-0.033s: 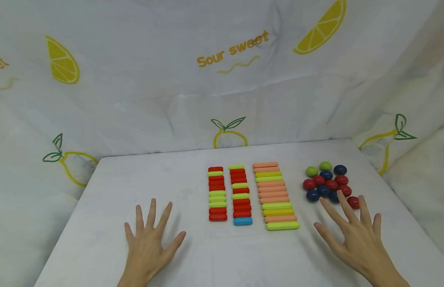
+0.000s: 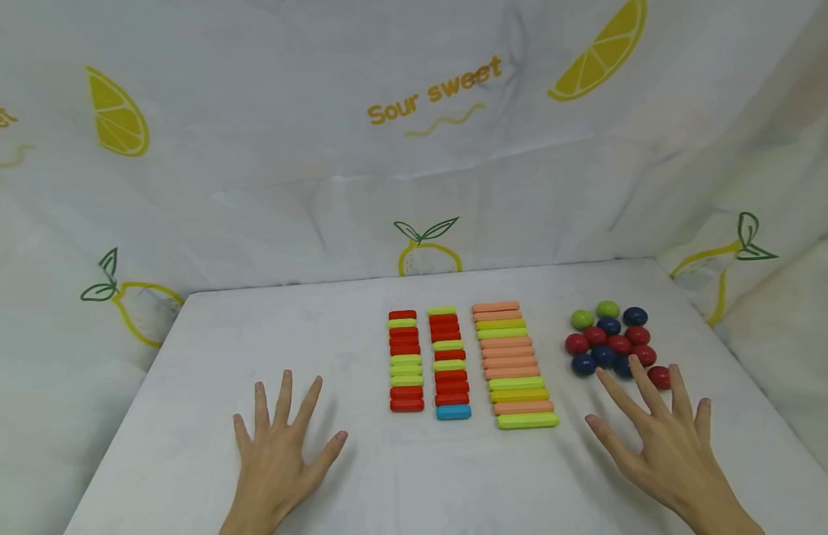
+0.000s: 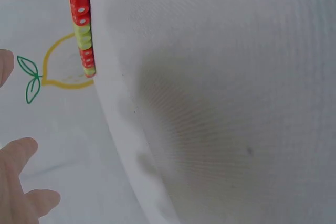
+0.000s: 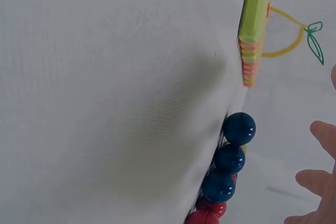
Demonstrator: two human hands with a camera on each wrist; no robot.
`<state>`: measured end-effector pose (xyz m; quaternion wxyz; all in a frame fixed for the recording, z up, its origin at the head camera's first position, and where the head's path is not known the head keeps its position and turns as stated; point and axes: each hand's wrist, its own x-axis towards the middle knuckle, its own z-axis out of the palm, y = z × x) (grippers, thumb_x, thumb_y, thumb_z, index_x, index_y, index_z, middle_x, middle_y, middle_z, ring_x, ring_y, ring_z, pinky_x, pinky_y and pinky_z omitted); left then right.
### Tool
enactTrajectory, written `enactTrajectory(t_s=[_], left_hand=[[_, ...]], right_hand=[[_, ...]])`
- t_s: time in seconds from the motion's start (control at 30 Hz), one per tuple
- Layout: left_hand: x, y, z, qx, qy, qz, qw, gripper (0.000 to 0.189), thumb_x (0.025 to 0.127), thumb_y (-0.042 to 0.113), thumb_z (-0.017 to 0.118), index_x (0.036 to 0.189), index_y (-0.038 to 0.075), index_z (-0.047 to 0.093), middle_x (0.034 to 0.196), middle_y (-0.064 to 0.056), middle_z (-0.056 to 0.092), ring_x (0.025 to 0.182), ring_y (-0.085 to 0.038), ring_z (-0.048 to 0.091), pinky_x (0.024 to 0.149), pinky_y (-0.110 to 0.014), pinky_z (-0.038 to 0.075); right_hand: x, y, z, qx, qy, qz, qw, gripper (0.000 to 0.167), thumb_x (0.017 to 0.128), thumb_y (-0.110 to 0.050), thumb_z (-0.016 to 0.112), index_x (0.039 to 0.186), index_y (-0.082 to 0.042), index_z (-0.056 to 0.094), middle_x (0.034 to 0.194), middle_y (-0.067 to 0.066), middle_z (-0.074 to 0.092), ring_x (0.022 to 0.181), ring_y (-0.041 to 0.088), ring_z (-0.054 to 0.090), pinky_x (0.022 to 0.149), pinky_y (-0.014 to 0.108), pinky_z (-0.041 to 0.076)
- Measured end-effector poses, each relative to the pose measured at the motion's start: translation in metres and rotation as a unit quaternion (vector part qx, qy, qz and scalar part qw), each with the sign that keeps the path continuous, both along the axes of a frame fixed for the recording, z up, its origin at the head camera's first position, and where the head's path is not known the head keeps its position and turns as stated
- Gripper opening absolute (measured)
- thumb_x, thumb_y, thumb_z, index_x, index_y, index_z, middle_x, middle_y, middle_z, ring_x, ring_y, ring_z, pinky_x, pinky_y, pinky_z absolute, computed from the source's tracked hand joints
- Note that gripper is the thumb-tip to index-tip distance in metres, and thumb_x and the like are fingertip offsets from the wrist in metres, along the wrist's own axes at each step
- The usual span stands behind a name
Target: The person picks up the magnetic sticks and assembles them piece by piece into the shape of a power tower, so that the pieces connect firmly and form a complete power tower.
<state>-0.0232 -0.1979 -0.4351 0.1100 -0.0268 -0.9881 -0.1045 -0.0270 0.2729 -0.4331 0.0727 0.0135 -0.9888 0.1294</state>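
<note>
- The fingers of the left hand [image 2: 275, 461] are spread wide and nearly straight; nothing is held by them.
- The fingers of the right hand [image 2: 668, 446] are likewise fanned out, and nothing is gripped.
- Both hands are held above the white surface [image 2: 441, 483], on which soft shadows are cast.
- Just past the right fingertips, glossy balls [image 2: 604, 357] in red, dark blue and green are clustered; in the right wrist view they are seen apart from the fingers.
- Between the hands and farther back, sticks are laid in three columns: a red-and-lime left column [image 2: 405, 351], a similar middle column [image 2: 450, 355] ended nearest by a blue stick [image 2: 453, 412], and a right column [image 2: 510, 362] of longer peach, yellow and lime sticks.
- Behind, a lemon-printed white cloth [image 2: 253, 223] is hung.
- A ready pose is judged to be in hand; for any pick-up, a hand would need to be lowered and its fingers drawn together.
</note>
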Motion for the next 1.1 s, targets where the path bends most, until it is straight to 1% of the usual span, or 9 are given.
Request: enactTrajectory(t_s=[0.1,0.33,0.53,0.67,0.8,0.87,0.93,1.0,1.1], left_hand=[[0.001,0.000,-0.001,0.001,0.000,0.001,1.0000,0.080,0.086,0.065,0.065,0.155,0.030,0.044,0.166,-0.019,0.032,0.150,-0.060,0.021,0.104,-0.086,0.020],[0.002,0.002,-0.002,-0.001,-0.003,0.000,1.0000,0.079,0.087,0.065,0.064,0.155,0.029,0.044,0.166,-0.018,0.032,0.150,-0.059,0.021,0.105,-0.085,0.020],[-0.001,0.003,-0.001,-0.001,0.002,-0.001,1.0000,0.080,0.087,0.064,0.065,0.155,0.029,0.043,0.167,-0.017,0.031,0.150,-0.058,0.021,0.106,-0.085,0.020],[-0.003,0.005,0.000,-0.001,-0.008,0.000,1.0000,0.081,0.087,0.065,0.065,0.156,0.029,0.042,0.167,-0.017,0.032,0.151,-0.057,0.021,0.106,-0.085,0.021],[-0.005,0.011,0.001,0.011,-0.015,-0.009,0.9998,0.081,0.087,0.065,0.065,0.156,0.030,0.041,0.167,-0.016,0.031,0.152,-0.055,0.021,0.108,-0.084,0.019],[-0.008,0.015,0.002,0.020,-0.012,-0.018,0.9996,0.080,0.087,0.063,0.066,0.156,0.031,0.041,0.167,-0.014,0.032,0.153,-0.052,0.022,0.109,-0.082,0.019],[-0.012,0.020,0.002,0.024,-0.003,-0.029,0.9993,0.080,0.087,0.062,0.067,0.156,0.031,0.042,0.166,-0.013,0.035,0.153,-0.049,0.025,0.110,-0.081,0.021],[-0.017,0.025,0.003,0.030,0.009,-0.043,0.9986,0.078,0.087,0.060,0.068,0.156,0.031,0.043,0.164,-0.013,0.038,0.151,-0.045,0.031,0.111,-0.078,0.025],[-0.024,0.033,0.003,0.037,0.030,-0.075,0.9960,0.076,0.086,0.055,0.073,0.153,0.027,0.048,0.157,-0.014,0.049,0.143,-0.042,0.045,0.107,-0.073,0.037]], right_hand=[[0.000,0.001,-0.001,-0.002,-0.003,0.000,1.0000,0.075,0.094,-0.056,0.064,0.156,-0.023,0.041,0.170,0.022,0.014,0.154,0.056,-0.016,0.103,0.090,-0.006],[-0.001,0.003,-0.001,0.007,-0.024,-0.017,0.9995,0.076,0.094,-0.059,0.062,0.157,-0.022,0.040,0.170,0.023,0.011,0.153,0.057,-0.016,0.104,0.090,-0.006],[-0.006,0.005,0.001,0.006,-0.022,-0.016,0.9996,0.074,0.093,-0.058,0.063,0.154,-0.019,0.045,0.169,0.025,0.014,0.153,0.057,-0.014,0.105,0.089,-0.006],[-0.010,0.005,0.001,0.007,-0.013,-0.016,0.9998,0.073,0.092,-0.057,0.064,0.152,-0.019,0.047,0.166,0.027,0.021,0.154,0.057,-0.007,0.108,0.087,-0.004],[-0.016,0.003,0.001,0.002,0.019,-0.004,0.9998,0.073,0.090,-0.053,0.070,0.150,-0.017,0.049,0.162,0.027,0.030,0.154,0.055,0.004,0.111,0.086,0.003],[-0.022,0.001,0.002,-0.005,0.040,0.006,0.9992,0.074,0.086,-0.049,0.075,0.147,-0.014,0.053,0.160,0.027,0.035,0.152,0.054,0.011,0.110,0.086,0.012],[-0.029,-0.002,0.004,-0.013,0.063,0.021,0.9977,0.074,0.080,-0.043,0.082,0.143,-0.011,0.058,0.156,0.028,0.041,0.147,0.054,0.022,0.106,0.085,0.022],[-0.036,-0.006,0.005,-0.023,0.079,0.035,0.9960,0.073,0.075,-0.036,0.087,0.137,-0.007,0.061,0.150,0.029,0.045,0.140,0.053,0.030,0.100,0.084,0.031],[-0.046,-0.012,0.006,-0.041,0.096,0.055,0.9930,0.067,0.072,-0.026,0.091,0.129,-0.002,0.066,0.140,0.031,0.051,0.128,0.053,0.038,0.093,0.080,0.039]])
